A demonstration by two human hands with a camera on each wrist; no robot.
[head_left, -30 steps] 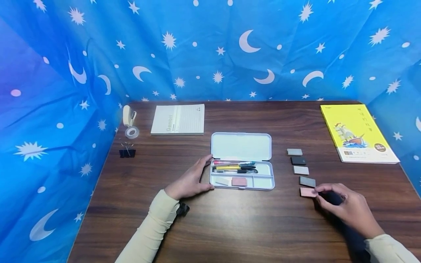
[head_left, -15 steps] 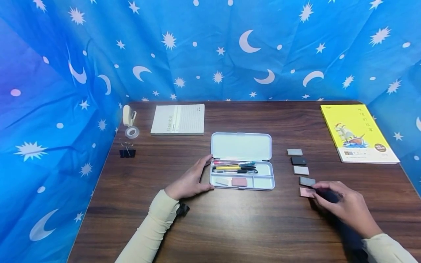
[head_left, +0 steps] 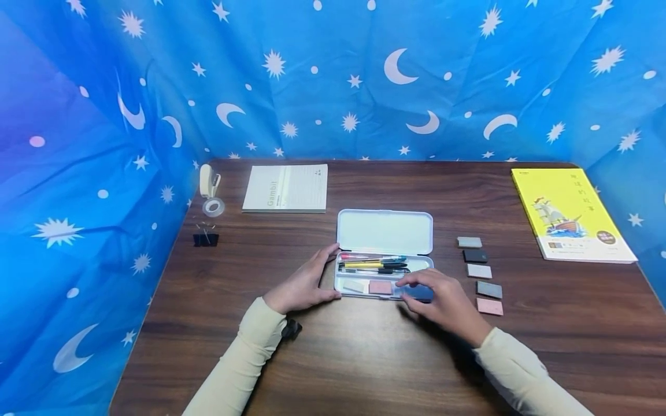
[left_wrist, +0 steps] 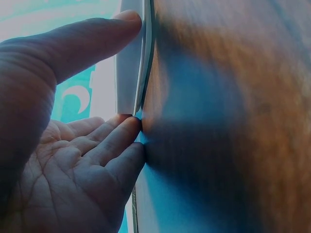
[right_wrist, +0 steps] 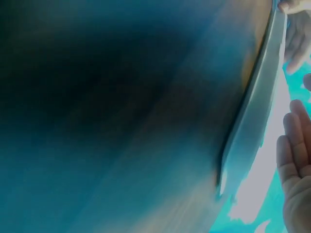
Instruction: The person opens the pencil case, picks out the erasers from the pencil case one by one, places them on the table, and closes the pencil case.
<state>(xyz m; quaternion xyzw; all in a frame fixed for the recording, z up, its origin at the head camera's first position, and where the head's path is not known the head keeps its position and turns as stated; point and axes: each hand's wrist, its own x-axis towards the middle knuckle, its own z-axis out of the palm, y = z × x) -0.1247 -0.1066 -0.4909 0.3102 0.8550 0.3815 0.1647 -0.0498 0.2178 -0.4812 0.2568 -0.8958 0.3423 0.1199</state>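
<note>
In the head view alone: pens (head_left: 370, 265) and a pink eraser (head_left: 380, 287) inside the open pencil case (head_left: 385, 232), well in from the desk's (head_left: 359, 364) far edge. Plain from the left wrist: thumb and straight fingers of the left hand (left_wrist: 60, 160) touching the pencil case's left end. Just beside the pink eraser, the right hand (head_left: 444, 299), thumb and forefinger parted.

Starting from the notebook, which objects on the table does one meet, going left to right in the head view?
Notebook, open pencil case, row of five small blocks, yellow book.
</note>
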